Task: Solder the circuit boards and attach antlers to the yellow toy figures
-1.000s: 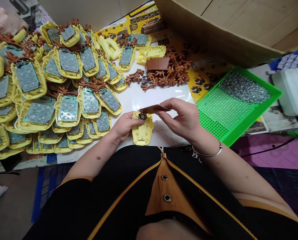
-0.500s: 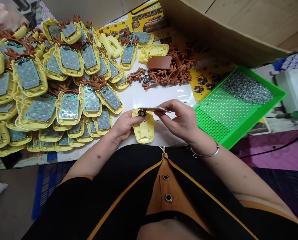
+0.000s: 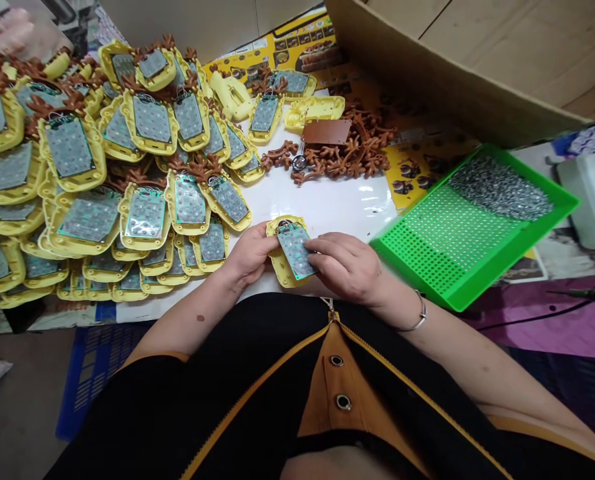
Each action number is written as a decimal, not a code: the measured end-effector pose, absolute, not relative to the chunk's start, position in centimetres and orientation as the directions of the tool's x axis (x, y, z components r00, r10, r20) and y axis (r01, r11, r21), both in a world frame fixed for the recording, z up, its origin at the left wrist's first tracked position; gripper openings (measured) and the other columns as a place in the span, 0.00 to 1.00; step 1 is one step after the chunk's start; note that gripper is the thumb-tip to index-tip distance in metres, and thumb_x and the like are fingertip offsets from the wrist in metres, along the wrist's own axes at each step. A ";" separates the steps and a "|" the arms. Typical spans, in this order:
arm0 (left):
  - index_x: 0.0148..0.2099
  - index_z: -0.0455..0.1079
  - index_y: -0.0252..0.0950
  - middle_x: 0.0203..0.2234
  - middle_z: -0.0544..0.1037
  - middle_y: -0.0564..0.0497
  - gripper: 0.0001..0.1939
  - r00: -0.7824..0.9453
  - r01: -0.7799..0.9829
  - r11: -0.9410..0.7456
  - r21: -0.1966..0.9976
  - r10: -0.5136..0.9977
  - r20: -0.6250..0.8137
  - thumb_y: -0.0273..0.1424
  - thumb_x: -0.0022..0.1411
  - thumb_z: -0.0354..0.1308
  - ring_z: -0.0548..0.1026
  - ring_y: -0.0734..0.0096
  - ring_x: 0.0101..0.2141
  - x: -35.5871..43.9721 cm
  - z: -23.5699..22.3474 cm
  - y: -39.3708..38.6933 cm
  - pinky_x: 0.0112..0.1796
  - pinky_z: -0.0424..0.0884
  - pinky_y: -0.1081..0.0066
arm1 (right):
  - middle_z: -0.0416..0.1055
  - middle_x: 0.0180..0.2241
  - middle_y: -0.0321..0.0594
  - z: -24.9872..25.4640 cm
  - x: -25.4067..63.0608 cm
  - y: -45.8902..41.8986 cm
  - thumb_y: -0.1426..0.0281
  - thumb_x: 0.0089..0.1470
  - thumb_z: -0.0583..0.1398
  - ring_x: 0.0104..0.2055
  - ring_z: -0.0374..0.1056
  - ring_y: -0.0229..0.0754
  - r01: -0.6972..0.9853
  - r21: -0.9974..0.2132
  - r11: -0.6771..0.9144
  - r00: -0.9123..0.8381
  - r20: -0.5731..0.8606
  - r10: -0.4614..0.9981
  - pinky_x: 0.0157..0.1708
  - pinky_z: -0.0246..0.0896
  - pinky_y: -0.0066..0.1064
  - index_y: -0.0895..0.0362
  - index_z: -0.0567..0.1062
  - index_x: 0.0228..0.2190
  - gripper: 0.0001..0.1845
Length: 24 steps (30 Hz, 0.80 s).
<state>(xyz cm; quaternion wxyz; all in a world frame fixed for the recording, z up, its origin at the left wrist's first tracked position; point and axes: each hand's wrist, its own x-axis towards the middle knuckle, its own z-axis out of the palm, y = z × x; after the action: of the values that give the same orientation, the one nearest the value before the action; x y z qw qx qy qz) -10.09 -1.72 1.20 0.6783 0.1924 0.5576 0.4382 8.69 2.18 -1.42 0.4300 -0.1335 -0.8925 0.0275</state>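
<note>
From my remote seat I count one yellow shell [image 3: 280, 268] in hand, at the middle of my view, with one circuit board [image 3: 297, 253] lying slantwise over it. My left grip [image 3: 251, 255] is clamped on the shell's left edge. My right grip [image 3: 347, 267] has its fingers bent and close together, touching the board's right edge; I can't see the thumb, so I can't tell whether it pinches.

Taking that shell as the clock's centre, I see two bare shells [image 3: 231, 97], one at 11 o'clock and one at 12. One brown board [image 3: 327, 131] with one round speaker [image 3: 300, 162] lies between 12 and 1, at a pile of brown antlers [image 3: 367, 157] too tangled to count. The fitted shells [image 3: 151, 121] crowd the table [image 3: 327, 203] from 9 to 11, overlapping beyond my count. One green tray [image 3: 427, 243] at 3 holds countless small metal pieces [image 3: 500, 187].
</note>
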 end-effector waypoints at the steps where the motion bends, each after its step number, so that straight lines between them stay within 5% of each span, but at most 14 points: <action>1: 0.34 0.77 0.33 0.31 0.83 0.49 0.16 -0.007 -0.384 0.537 0.751 0.811 -0.584 0.30 0.39 0.71 0.81 0.57 0.42 -10.1 1.2 -1.7 0.42 0.76 0.66 | 0.81 0.38 0.44 -1.3 8.6 2.2 0.78 0.65 0.53 0.35 0.74 0.41 0.218 -0.155 0.964 -0.596 0.761 0.257 0.38 0.78 0.36 0.54 0.73 0.33 0.11; 10: 0.35 0.77 0.34 0.32 0.83 0.50 0.17 -0.038 -0.384 0.505 0.773 0.827 -0.560 0.30 0.39 0.72 0.80 0.58 0.43 -10.1 1.2 -1.9 0.45 0.75 0.67 | 0.81 0.35 0.42 -0.3 8.4 2.2 0.79 0.65 0.54 0.34 0.73 0.40 0.230 -0.073 0.970 -0.641 0.739 0.207 0.38 0.78 0.32 0.55 0.74 0.28 0.15; 24: 0.34 0.77 0.34 0.31 0.83 0.51 0.16 -0.076 -0.377 0.388 0.841 0.892 -0.446 0.31 0.42 0.75 0.80 0.63 0.36 -10.3 0.2 -1.9 0.40 0.75 0.68 | 0.80 0.35 0.47 -0.7 8.3 2.0 0.77 0.66 0.55 0.35 0.73 0.42 0.206 -0.135 0.969 -0.613 0.754 0.236 0.40 0.78 0.34 0.58 0.72 0.30 0.12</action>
<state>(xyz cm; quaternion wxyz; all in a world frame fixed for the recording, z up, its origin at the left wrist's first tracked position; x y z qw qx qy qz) -10.30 -1.93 0.21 0.6364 0.2393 0.5378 0.4985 8.28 2.00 -0.72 0.4222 -0.1231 -0.8980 0.0175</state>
